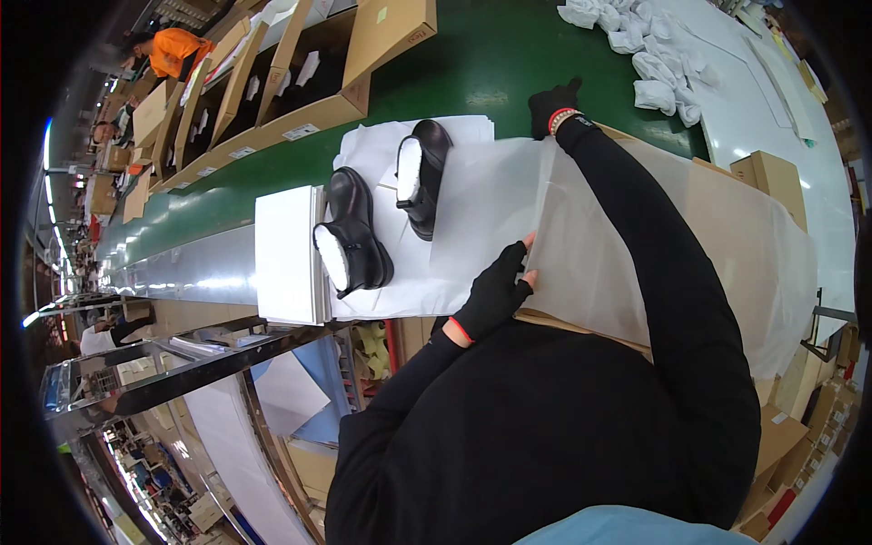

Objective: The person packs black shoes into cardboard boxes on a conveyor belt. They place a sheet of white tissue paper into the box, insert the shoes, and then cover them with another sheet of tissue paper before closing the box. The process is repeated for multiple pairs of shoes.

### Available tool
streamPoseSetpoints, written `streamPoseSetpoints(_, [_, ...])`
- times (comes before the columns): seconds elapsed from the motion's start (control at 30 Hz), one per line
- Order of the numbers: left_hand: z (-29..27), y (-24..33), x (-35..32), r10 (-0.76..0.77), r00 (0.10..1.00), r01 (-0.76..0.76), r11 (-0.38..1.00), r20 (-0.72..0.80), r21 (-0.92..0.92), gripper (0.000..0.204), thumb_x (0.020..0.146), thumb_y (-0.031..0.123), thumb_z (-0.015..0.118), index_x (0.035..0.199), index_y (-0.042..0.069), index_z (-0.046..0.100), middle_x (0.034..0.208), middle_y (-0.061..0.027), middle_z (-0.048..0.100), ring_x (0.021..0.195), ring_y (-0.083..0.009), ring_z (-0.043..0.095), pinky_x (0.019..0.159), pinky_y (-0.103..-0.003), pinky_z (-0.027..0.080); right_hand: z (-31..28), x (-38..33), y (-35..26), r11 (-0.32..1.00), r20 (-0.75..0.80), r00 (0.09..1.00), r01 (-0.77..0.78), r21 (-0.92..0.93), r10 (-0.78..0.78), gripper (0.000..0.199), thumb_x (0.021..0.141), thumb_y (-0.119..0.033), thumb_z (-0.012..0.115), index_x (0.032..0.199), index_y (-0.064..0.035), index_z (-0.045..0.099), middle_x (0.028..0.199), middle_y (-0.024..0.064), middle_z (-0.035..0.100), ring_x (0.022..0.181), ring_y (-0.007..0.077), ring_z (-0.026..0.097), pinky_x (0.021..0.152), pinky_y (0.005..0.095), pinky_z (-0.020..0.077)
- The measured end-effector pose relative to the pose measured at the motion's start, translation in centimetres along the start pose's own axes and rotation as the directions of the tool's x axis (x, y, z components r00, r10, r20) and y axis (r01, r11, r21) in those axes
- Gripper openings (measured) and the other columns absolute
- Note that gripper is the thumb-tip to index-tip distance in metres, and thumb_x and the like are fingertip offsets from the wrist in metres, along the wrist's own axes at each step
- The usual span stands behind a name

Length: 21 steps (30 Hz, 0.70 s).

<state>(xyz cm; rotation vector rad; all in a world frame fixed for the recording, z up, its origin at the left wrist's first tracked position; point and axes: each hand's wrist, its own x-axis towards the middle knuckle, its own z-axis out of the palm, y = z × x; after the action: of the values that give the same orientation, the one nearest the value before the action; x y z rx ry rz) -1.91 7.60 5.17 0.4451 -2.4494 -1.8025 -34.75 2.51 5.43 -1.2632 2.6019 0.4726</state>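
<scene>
Two black shoes, one [352,238] nearer me and one [423,174] farther, lie stuffed with white paper on a spread white tissue sheet [400,286]. My left hand [495,292], in a black fingerless glove, pinches the near edge of a large translucent tissue sheet [581,236] just right of the shoes. In the same kind of glove, my right hand [554,105] grips that sheet's far edge on the green belt [490,64]. The sheet drapes over a stack on brown cardboard [718,177].
A white flat box [287,254] lies left of the shoes. Open cardboard boxes [309,82] line the belt's far side. Crumpled white paper wads [645,45] lie at the upper right. A person in orange [174,50] works at the far left. Metal shelving [182,354] stands below the belt.
</scene>
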Motion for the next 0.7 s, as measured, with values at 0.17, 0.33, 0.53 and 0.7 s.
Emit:
streamPoseSetpoints(0.17, [0.3, -1.5, -0.1, -0.057, 0.998, 0.054, 0.99, 0.018, 0.128, 0.056, 0.094, 0.032, 0.055, 0.143, 0.011, 0.039, 0.126, -0.0141, 0.055, 0.086, -0.0284, 0.065, 0.08, -0.037, 0.049, 1.5, -3.9, 3.3, 0.926, -0.797, 0.593, 0.353, 0.134, -0.111, 0.062, 0.076, -0.042, 0.07, 0.129, -0.0172, 0.051, 0.135, 0.0092, 0.049, 0.135, 0.0312, 0.035, 0.108, 0.0671, 0.0134])
streamPoseSetpoints(0.33, [0.7, -1.9, -0.2, -0.092, 0.995, 0.094, 0.993, -0.031, 0.07, 0.054, 0.093, 0.033, 0.057, 0.14, 0.011, 0.043, 0.124, -0.0139, 0.058, 0.084, -0.0266, 0.066, 0.081, -0.037, 0.049, 6.4, -18.2, 5.6, 0.923, -0.328, 0.896, 0.36, 0.138, -0.3, 0.137, 0.053, -0.07, 0.075, 0.15, 0.0007, 0.01, 0.155, 0.0264, 0.007, 0.144, 0.0438, 0.002, 0.107, 0.0687, 0.0077])
streamPoseSetpoints(0.53, [0.9, -1.9, 0.4, -0.064, 0.997, 0.063, 0.998, 0.03, 0.027, 0.054, 0.095, 0.034, 0.054, 0.141, 0.009, 0.042, 0.119, -0.0153, 0.061, 0.08, -0.0227, 0.067, 0.076, -0.035, 0.05, 15.9, -16.2, 7.8, 0.946, -0.156, 0.956, 0.275, 0.169, -0.25, 0.14, 0.045, -0.072, 0.077, 0.15, -0.0041, 0.014, 0.154, 0.0261, 0.014, 0.142, 0.046, 0.012, 0.107, 0.069, 0.01])
streamPoseSetpoints(0.7, [0.2, -1.1, 0.2, -0.059, 0.998, 0.06, 0.997, -0.021, 0.056, 0.053, 0.095, 0.032, 0.057, 0.138, 0.004, 0.045, 0.105, -0.0148, 0.067, 0.079, -0.0169, 0.065, 0.075, -0.03, 0.051, 12.7, -16.3, 5.1, 0.994, -0.003, 0.994, 0.108, 0.02, -0.108, 0.141, 0.04, -0.059, 0.086, 0.15, -0.0064, 0.015, 0.154, 0.0261, 0.012, 0.142, 0.0448, 0.012, 0.105, 0.0712, 0.0136])
